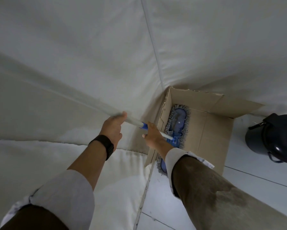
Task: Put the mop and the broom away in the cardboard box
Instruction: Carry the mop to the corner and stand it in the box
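Left hand [113,128] is wrapped around the pale pole [83,103] of the mop [176,123], grip closed with fingers over the top. Right hand [153,136] grips lower down, just below the blue collar [143,125], fingers curled shut around the thin lower section. Pole slants up and left, blurred along its far length. Mop head sits inside the box [210,130], flat against the left wall and lying on the bottom; its near end runs past the right sleeve, and whether that end is inside the box or poking out is hard to tell. Box stands on the white floor [239,188] in the corner, beside a padded white wall [73,55]. Dark round bin [275,140] sits well apart to the right. No broom in view.

Risks: the long pole overhangs the low box, so letting go could tip the box or let the pole slide down the wall. Pushing the head sideways could buckle the thin cardboard wall.
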`<action>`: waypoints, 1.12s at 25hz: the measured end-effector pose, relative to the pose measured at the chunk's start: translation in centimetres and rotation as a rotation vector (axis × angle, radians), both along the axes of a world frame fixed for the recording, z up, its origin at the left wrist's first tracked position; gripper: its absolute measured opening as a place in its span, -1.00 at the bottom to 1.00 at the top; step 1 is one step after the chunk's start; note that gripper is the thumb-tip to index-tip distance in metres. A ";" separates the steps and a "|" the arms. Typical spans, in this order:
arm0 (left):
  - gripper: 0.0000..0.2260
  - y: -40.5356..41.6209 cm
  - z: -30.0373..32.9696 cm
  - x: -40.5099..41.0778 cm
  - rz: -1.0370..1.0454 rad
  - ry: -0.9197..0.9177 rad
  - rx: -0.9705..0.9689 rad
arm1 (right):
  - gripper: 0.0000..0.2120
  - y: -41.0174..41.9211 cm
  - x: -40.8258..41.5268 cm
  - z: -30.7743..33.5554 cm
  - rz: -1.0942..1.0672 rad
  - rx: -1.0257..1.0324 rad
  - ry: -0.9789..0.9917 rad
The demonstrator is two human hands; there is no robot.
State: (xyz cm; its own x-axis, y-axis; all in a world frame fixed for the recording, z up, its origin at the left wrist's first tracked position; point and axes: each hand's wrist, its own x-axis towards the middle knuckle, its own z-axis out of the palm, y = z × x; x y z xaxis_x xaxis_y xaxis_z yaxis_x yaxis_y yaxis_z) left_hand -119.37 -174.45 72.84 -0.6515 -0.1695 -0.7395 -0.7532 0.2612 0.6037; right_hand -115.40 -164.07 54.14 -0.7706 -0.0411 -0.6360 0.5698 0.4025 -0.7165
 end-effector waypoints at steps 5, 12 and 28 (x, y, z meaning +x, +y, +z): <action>-0.34 -0.7 0.8 9.4 -0.379 0.146 -0.350 | -0.29 3.0 7.2 5.4 0.103 0.204 0.166; -0.34 0.6 2.3 28.4 -0.999 0.319 -0.745 | -0.19 12.5 31.8 14.6 0.220 0.613 0.303; -0.31 30.4 2.4 73.1 -1.312 0.460 -0.612 | -0.20 40.6 87.3 20.5 0.089 0.920 0.180</action>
